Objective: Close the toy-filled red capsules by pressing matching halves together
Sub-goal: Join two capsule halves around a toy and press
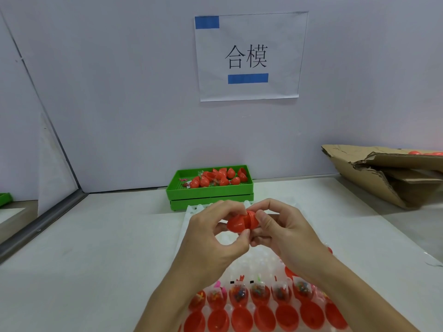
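A red capsule (242, 222) lies sideways in the air between both hands, its two halves meeting at a seam in the middle. My left hand (211, 233) grips the left half with curled fingers and thumb. My right hand (285, 232) grips the right half the same way. Below them lies a white holder tray (191, 213). Its near rows carry several open red halves (241, 318) and several toy-filled halves (260, 293). My forearms hide part of the tray.
A green tray (208, 191) with several closed red capsules stands at the back by the wall. Torn cardboard (388, 173) lies at the right, with more red capsules behind it. A paper sign (249, 56) hangs on the wall. A metal rail (40, 226) borders the left.
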A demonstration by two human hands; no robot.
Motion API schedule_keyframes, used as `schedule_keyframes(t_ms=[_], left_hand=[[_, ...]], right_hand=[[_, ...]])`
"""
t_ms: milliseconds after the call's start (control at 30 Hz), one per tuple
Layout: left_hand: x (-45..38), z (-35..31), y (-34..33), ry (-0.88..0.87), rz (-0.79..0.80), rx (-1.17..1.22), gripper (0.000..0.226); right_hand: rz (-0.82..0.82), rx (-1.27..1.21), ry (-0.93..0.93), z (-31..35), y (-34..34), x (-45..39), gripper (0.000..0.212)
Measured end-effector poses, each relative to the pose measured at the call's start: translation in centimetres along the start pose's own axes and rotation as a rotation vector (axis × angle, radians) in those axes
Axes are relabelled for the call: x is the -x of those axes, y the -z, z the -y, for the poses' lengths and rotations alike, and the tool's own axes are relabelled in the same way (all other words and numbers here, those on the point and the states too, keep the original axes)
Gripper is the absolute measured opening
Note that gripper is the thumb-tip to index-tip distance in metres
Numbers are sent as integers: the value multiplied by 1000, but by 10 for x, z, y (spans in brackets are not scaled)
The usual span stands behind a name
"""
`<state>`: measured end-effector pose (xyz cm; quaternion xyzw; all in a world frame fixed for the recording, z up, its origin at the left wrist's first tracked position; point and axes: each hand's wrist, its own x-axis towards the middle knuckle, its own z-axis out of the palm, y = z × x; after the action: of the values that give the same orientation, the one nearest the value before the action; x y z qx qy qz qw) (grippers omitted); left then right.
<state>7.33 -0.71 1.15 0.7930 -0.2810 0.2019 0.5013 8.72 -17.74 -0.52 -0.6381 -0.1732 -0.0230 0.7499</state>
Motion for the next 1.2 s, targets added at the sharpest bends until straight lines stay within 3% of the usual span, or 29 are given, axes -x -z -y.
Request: schedule_keyframes(t_ms=[333,433,767,933,1200], left_hand=[[2,-4,-2,22,81,-127,14],[2,-4,-6,71,20,-107,5],[0,-3,-4,126,-4,-139,15],[1,-2,-7,118,-119,-47,19],[1,-4,-12,58,-175,-109,22]], right_hand=[[-65,57,-9,-1,-5,0,32],[-91,89,-14,-1,-7,0,20],[-108,114,-59,-4,-15,3,11],[-133,36,-80,-5,-16,2,12],[-161,-8,-82,-7,-17,2,14]])
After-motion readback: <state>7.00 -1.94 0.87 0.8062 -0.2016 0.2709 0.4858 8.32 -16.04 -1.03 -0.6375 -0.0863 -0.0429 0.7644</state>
